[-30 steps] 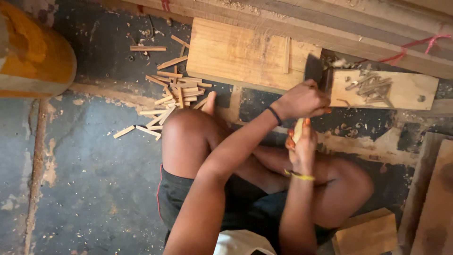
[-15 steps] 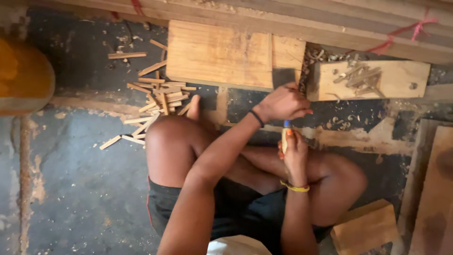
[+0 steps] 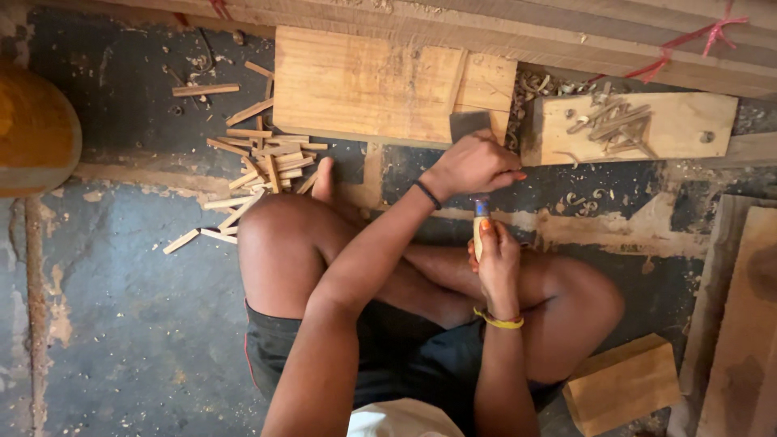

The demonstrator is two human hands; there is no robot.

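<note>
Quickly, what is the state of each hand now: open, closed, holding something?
Left hand: closed on the handle of a flat-bladed tool.
Right hand: closed around a small wooden stick, held upright.

The left hand covers most of a dark flat blade, hiding its handle. The right hand wraps a small piece with a blue end, too hidden to identify. The orange rounded object and the planks run off the frame's edges.
</note>
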